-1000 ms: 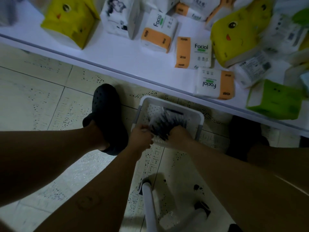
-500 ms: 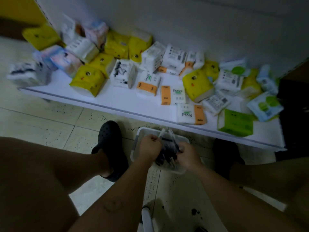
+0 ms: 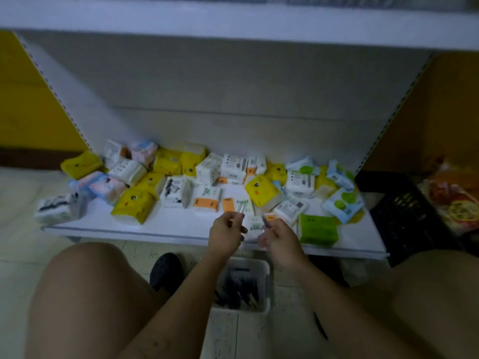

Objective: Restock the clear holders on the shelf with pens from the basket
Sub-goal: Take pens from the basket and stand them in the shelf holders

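Holding a pen apiece, both hands are raised over the front edge of the bottom shelf (image 3: 181,225), just above the basket (image 3: 266,273). L hand (image 3: 226,231): fingers curled, pinching a thin pale pen (image 3: 241,209) w/ its end poking up past the fingertips. R hand (image 3: 281,242): fingers curled round a dark pen (image 3: 265,221), angled up & left toward the L one. The two hands are near each other, not touching. View is blurry, so exact finger placement can't be told.

Basket: white, on the floor tiles (image 3: 26,242) right below the hands, just in front of the shelf's front edge. Inside lie dark pens (image 3: 238,288), bunched lengthwise; count can't be told.

Shelf is white & low, w/ tissue packs (image 3: 134,203) in yellow, white/orange & blue-green, heaped mostly toward the back edge. A green pack (image 3: 317,229) lies near the front-right corner, just right of the R hand. Black crate (image 3: 404,211) stands past the shelf's right edge. Dark shoe (image 3: 166,270) is on the floor just left of the basket. An upper shelf board (image 3: 233,22), also white, runs overhead.
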`<state>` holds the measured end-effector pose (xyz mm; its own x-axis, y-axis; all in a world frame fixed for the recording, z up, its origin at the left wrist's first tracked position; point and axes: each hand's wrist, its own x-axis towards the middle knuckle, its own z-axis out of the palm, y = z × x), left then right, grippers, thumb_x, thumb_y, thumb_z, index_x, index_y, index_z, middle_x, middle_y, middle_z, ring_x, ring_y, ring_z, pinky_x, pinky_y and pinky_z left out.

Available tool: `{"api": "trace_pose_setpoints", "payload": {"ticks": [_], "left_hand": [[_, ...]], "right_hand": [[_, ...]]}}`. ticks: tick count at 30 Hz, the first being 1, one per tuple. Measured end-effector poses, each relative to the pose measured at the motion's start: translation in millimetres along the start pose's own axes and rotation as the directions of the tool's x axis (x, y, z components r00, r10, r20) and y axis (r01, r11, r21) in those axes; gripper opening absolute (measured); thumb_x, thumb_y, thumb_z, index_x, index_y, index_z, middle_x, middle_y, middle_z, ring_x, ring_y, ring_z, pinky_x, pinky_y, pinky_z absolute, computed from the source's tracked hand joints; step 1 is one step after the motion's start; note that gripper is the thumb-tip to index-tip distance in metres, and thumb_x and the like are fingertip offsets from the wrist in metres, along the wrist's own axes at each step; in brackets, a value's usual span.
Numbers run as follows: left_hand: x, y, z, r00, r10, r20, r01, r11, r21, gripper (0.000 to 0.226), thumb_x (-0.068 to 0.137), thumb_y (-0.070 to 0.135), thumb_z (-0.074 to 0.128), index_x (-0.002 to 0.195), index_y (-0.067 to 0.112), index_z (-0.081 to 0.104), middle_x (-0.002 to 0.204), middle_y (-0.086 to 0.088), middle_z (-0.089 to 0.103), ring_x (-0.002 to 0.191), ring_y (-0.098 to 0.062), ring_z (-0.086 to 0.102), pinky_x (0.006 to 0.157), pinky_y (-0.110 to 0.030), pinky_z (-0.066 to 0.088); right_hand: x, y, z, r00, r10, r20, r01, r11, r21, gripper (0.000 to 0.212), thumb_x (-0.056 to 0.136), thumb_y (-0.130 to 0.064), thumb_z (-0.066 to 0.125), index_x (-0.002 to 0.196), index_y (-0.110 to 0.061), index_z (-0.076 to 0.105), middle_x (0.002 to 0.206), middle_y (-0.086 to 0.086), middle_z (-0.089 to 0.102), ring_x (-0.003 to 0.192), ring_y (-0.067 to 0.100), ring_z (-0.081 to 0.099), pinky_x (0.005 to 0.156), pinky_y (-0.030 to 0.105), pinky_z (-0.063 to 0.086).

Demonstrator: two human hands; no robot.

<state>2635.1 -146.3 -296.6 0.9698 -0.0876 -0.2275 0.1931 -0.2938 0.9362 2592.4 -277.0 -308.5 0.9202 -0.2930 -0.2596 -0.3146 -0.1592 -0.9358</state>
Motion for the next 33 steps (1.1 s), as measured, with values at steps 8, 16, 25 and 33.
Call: {"api": "trace_pose_setpoints", "payload": {"ticks": [8, 16, 25, 33], "left_hand": [[-5, 101, 13, 0.974, 0.210, 0.089, -0.197, 0.970, -0.142, 0.023, 0.097, 0.031, 0.055, 0.094, 0.012, 0.066, 0.076, -0.001, 0.064, 0.065, -0.014, 0.058, 0.059, -0.029, 0.050], [-35, 211, 24, 0.894, 0.377, 0.243, -0.305, 0.909, -0.285, 0.005, 0.088, 0.000, 0.065, 0.086, 0.004, 0.063, 0.073, -0.010, 0.062, 0.069, -0.017, 0.071, 0.062, -0.030, 0.056], [-76, 320, 24, 0.720, 0.647, 0.250, -0.621, 0.762, -0.182, 0.040, 0.088, 0.001, 0.066, 0.122, 0.020, 0.060, 0.084, -0.007, 0.063, 0.070, -0.023, 0.072, 0.063, -0.035, 0.060], [-81, 389, 24, 0.582, 0.788, 0.200, -0.790, 0.606, -0.087, 0.047, 0.087, 0.009, 0.067, 0.129, 0.029, 0.056, 0.101, 0.002, 0.060, 0.073, -0.013, 0.072, 0.068, -0.038, 0.061]], "right_hand": [[-11, -78, -61, 0.959, -0.248, -0.138, 0.248, 0.969, -0.020, 0.012, 0.102, -0.025, 0.044, 0.106, -0.023, 0.055, 0.062, -0.002, 0.052, 0.050, 0.007, 0.047, 0.050, 0.023, 0.038], [-47, -154, -129, 0.879, -0.396, -0.266, 0.410, 0.912, -0.003, 0.009, 0.097, -0.017, 0.056, 0.088, -0.016, 0.058, 0.078, 0.005, 0.060, 0.065, 0.020, 0.053, 0.059, 0.034, 0.042], [-84, -246, -181, 0.706, -0.578, -0.410, 0.625, 0.780, -0.023, 0.021, 0.094, -0.023, 0.061, 0.075, -0.029, 0.067, 0.067, -0.014, 0.068, 0.067, -0.003, 0.063, 0.063, 0.010, 0.049], [-82, -306, -217, 0.609, -0.669, -0.425, 0.710, 0.700, -0.084, 0.025, 0.090, -0.015, 0.066, 0.105, -0.032, 0.058, 0.087, -0.008, 0.063, 0.085, 0.011, 0.063, 0.073, 0.022, 0.053]]}}
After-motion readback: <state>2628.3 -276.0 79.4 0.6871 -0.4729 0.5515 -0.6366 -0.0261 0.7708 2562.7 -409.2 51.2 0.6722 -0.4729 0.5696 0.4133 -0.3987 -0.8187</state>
